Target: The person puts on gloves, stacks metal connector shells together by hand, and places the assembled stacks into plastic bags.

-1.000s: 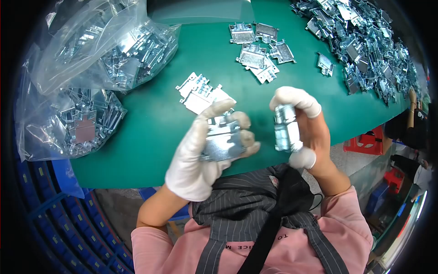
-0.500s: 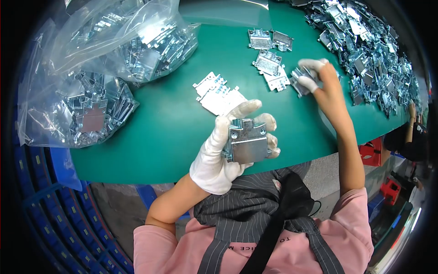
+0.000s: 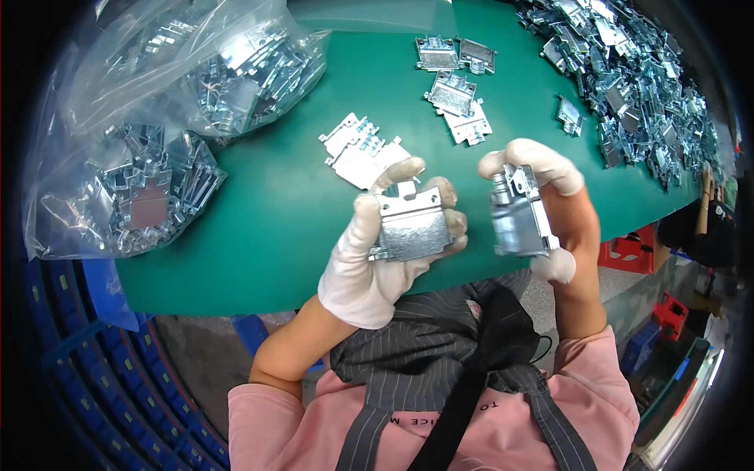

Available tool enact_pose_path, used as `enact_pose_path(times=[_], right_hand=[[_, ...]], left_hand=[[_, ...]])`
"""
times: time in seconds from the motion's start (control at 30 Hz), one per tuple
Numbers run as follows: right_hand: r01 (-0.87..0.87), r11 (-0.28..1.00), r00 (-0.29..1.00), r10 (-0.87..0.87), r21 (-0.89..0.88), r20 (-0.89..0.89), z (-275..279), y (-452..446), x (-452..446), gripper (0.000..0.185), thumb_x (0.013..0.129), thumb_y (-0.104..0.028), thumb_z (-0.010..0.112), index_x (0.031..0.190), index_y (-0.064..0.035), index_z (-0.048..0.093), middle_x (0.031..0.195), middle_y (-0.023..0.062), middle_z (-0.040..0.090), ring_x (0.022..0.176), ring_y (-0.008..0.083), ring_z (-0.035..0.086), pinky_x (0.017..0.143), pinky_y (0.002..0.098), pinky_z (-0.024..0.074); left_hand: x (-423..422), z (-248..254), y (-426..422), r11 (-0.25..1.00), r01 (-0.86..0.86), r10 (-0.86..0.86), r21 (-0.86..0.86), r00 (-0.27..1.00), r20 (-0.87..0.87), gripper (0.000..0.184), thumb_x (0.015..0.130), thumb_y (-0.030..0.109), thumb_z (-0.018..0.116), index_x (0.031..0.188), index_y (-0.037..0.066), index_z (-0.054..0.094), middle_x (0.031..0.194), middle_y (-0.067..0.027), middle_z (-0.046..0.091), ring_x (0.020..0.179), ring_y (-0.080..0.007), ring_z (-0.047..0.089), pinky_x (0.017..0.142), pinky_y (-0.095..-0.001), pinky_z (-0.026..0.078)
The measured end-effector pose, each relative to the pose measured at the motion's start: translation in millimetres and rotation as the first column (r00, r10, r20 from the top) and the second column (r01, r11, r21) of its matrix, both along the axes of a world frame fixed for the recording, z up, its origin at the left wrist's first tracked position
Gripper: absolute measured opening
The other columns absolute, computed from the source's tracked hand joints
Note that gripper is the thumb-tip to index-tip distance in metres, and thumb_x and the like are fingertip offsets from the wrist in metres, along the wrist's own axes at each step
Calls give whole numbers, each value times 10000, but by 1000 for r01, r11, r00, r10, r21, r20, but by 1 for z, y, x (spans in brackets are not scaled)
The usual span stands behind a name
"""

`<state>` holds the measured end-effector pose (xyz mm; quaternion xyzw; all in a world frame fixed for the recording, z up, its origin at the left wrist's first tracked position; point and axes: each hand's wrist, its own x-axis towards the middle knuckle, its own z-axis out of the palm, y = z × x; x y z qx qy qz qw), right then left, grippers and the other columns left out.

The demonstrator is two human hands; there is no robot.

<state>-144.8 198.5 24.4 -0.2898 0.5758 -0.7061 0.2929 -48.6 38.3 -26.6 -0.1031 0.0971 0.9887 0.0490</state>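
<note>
In a white glove, my left hand (image 3: 365, 251) holds a silvery flat metal bracket (image 3: 412, 226), its broad face turned toward me. My right hand (image 3: 550, 177), with white coverings on the fingers, grips a second metal bracket (image 3: 518, 216) at its upper and lower ends, tilted edge-on. The two brackets are apart, side by side above the front of the green table. Beyond my left hand lie overlapping plates (image 3: 357, 149) of the same kind. Farther back, several more brackets (image 3: 453, 93) rest in a loose group.
A large heap of metal brackets (image 3: 636, 102) covers the table's right side. Clear plastic bags (image 3: 259, 78) full of brackets stand at the left on the green table (image 3: 259, 204). Blue bins (image 3: 110, 377) sit below left, a red crate (image 3: 628, 250) below right. Another person's arm (image 3: 704, 200) reaches in at far right.
My right hand has come back from near the heap toward my left hand, bringing a bracket with it. The bracket in my left hand has tilted slightly.
</note>
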Motion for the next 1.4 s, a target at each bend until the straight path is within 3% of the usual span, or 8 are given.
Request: enact_pose_path(times=[0.07, 0.13, 0.17, 0.33, 0.43, 0.67, 1.27, 1.4], right_hand=[[35, 989, 844, 49, 145, -534, 11, -9, -6, 774, 553, -321, 781, 1189, -15, 462, 1126, 127, 516, 951, 200, 518, 795, 299, 413], [165, 947, 564, 140, 277, -814, 10, -20, -2, 737, 533, -426, 773, 1107, -24, 543, 1080, 108, 536, 968, 221, 505, 821, 324, 395], [187, 866, 445, 346, 464, -826, 20, -24, 0, 745, 553, -411, 754, 1149, -30, 520, 1100, 124, 530, 1005, 242, 494, 823, 324, 394], [179, 941, 672, 98, 289, -734, 3, -13, -11, 961, 542, -537, 690, 1261, 17, 375, 1190, 148, 495, 1012, 214, 491, 853, 327, 371], [118, 935, 738, 143, 334, -659, 4, -3, -8, 1084, 509, -551, 695, 1324, 31, 279, 1228, 156, 477, 967, 199, 508, 863, 327, 363], [25, 926, 741, 236, 377, -629, -7, -5, 3, 1058, 499, -294, 815, 1348, -14, 250, 1260, 137, 457, 1007, 227, 504, 892, 353, 370], [32, 921, 707, 254, 388, -661, -4, -12, 6, 819, 585, -251, 770, 1267, -2, 391, 1165, 119, 540, 1016, 236, 502, 877, 356, 394], [43, 922, 696, 249, 386, -673, -6, -11, 5, 935, 553, -305, 788, 1306, -5, 321, 1213, 138, 499, 1053, 247, 480, 894, 372, 375]], left_hand=[[-1, 10, 2, 996, -3, 11, -94, 997, 78, 624, 743, 439, 637, 1225, 144, 370, 1135, -117, 496, 1039, -271, 522, 900, -431, 434], [1, 11, 0, 998, 38, -32, -50, 994, 109, 642, 736, 445, 642, 1230, 138, 370, 1118, -104, 513, 1032, -276, 527, 892, -427, 440], [3, 9, -3, 997, 75, -73, -23, 992, 102, 648, 734, 446, 645, 1232, 135, 369, 1113, -101, 518, 1027, -278, 531, 889, -425, 444], [4, 3, -1, 1000, 2, -2, 11, 1000, -8, 634, 748, 407, 653, 1239, 125, 369, 1110, -111, 504, 974, -285, 560, 833, -411, 487], [2, -1, -2, 1000, 13, -14, -12, 996, -93, 623, 758, 386, 653, 1245, 129, 362, 1109, -108, 502, 963, -283, 567, 829, -408, 490], [5, -2, -1, 999, -5, 1, -51, 997, -80, 648, 749, 405, 659, 1257, 148, 348, 1132, -111, 498, 944, -264, 577, 816, -388, 495], [6, 7, -2, 996, 15, -18, -84, 999, -44, 650, 742, 440, 657, 1243, 144, 367, 1117, -120, 503, 946, -264, 560, 761, -367, 490], [3, 1, -1, 995, -8, 0, -96, 997, -83, 662, 745, 440, 655, 1252, 136, 355, 1118, -120, 502, 936, -257, 564, 760, -357, 489]])
